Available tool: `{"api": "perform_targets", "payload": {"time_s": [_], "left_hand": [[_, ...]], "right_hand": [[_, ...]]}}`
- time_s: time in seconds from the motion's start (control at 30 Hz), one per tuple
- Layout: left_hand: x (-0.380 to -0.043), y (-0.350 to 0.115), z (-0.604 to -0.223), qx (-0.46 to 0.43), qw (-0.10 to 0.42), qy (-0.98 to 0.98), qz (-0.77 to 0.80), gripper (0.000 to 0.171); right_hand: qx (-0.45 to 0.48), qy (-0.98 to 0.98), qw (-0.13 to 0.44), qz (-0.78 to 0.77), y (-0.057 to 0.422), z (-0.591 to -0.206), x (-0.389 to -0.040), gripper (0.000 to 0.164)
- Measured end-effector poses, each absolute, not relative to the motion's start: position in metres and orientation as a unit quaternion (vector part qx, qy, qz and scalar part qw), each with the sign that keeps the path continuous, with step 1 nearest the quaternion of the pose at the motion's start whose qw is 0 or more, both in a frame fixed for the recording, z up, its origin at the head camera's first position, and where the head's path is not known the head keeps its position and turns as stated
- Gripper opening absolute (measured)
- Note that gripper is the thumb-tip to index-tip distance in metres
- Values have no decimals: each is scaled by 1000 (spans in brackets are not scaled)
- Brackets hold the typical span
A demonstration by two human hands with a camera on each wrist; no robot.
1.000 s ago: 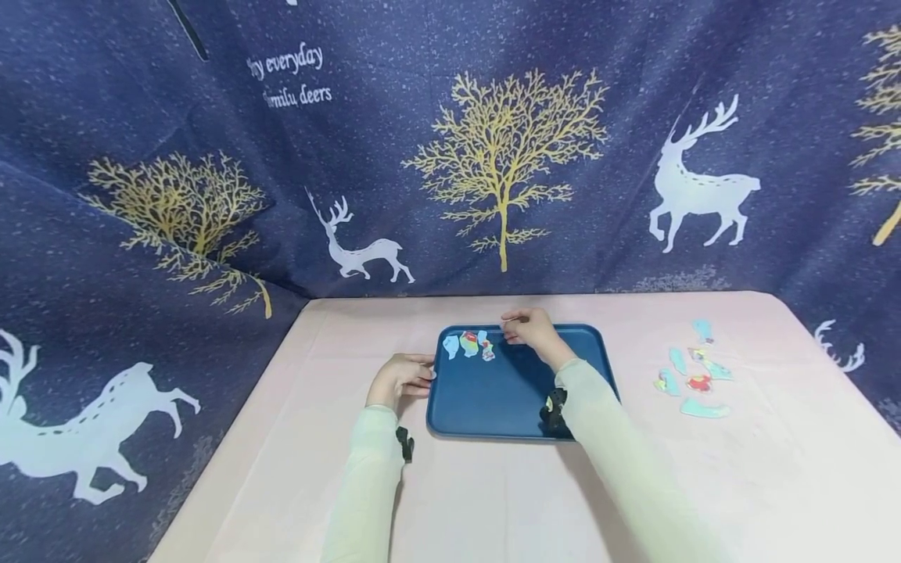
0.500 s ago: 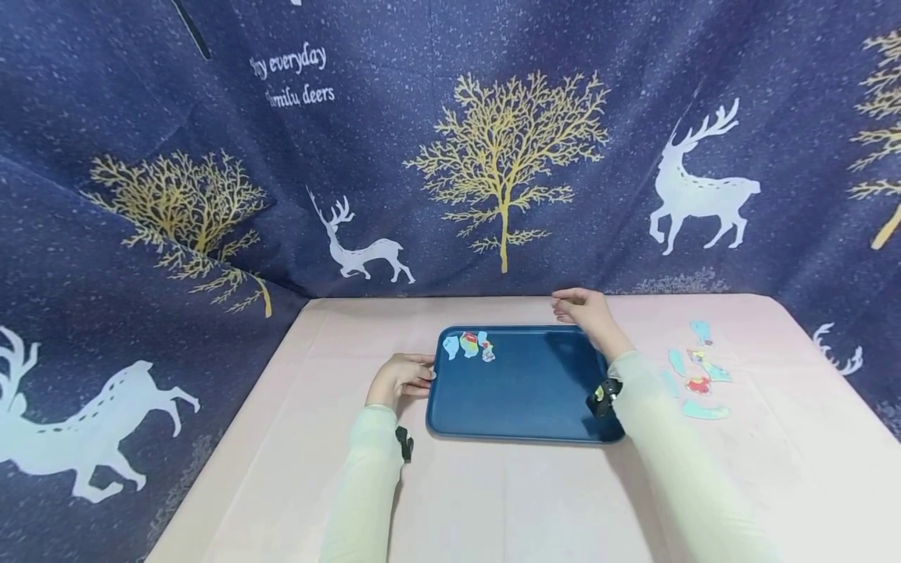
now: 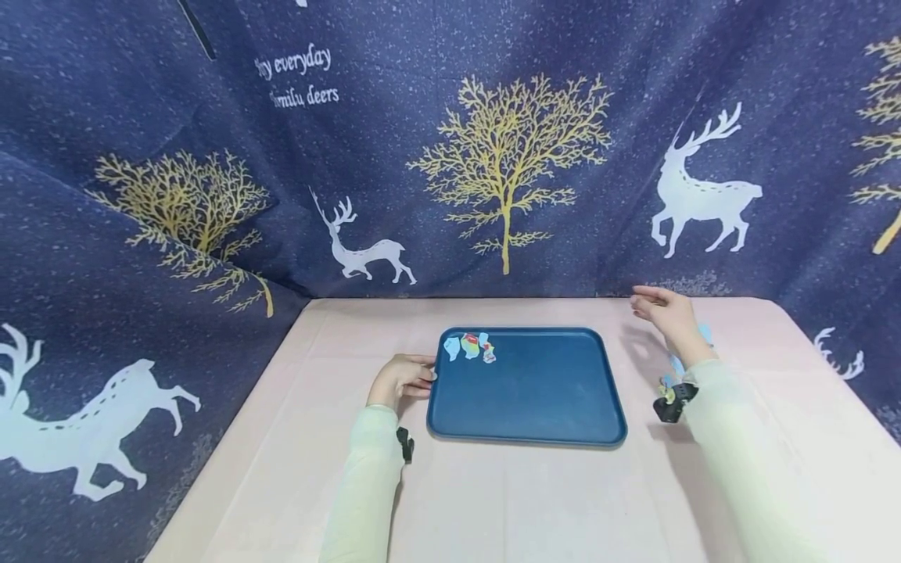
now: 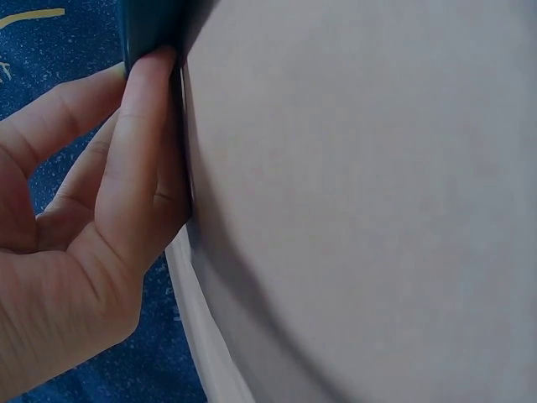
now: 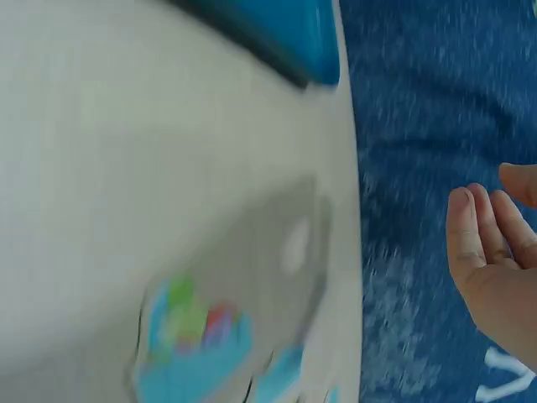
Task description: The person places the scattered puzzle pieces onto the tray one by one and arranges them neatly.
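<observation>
My left hand [image 3: 406, 377] holds the left edge of a dark blue tray [image 3: 528, 391]. In the left wrist view its thumb and fingers [image 4: 147, 117] pinch the tray's rim [image 4: 151, 29]. Several flat, colourful puzzle-like pieces [image 3: 470, 346] lie at the tray's back left corner. My right hand [image 3: 669, 317] hovers above the table beyond the tray's right end. Its fingers are extended and hold nothing in the right wrist view. Beneath the right arm, more pieces [image 3: 677, 366] are partly hidden; one blurred blue piece with green and red [image 5: 197, 344] shows below the hand.
A pale pink cloth covers the table [image 3: 542, 500]. Behind and to the left hangs a dark blue curtain [image 3: 584, 258] printed with trees and white deer. It stands close behind the table's far edge.
My right hand has moved right, from over the tray's back edge to above the table near the loose pieces. My left hand stays at the tray's left edge.
</observation>
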State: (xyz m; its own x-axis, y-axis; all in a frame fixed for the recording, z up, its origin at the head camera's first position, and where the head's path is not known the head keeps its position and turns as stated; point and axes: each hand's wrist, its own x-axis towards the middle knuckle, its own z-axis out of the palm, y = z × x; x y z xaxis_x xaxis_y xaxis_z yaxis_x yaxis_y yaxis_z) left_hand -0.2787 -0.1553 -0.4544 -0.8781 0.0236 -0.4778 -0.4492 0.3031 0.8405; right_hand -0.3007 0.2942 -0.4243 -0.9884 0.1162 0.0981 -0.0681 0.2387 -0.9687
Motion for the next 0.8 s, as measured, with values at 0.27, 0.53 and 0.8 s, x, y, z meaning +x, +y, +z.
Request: {"api": "perform_targets", "payload": {"time_s": [0.27,0.53,0.8], "left_hand": [[-279,-155,-455,-134,206,778,577,48],[-279,-155,-454,-133,208,782,573,47],[-279,-156,-455,-133,210,778,577,47]], "right_hand": [[-49,-815,75,573,337,-432,-289,52],[-99,-841,71,527,375,-446,-279,58],[-151,-807,51,569,394,-460,-274,61]]}}
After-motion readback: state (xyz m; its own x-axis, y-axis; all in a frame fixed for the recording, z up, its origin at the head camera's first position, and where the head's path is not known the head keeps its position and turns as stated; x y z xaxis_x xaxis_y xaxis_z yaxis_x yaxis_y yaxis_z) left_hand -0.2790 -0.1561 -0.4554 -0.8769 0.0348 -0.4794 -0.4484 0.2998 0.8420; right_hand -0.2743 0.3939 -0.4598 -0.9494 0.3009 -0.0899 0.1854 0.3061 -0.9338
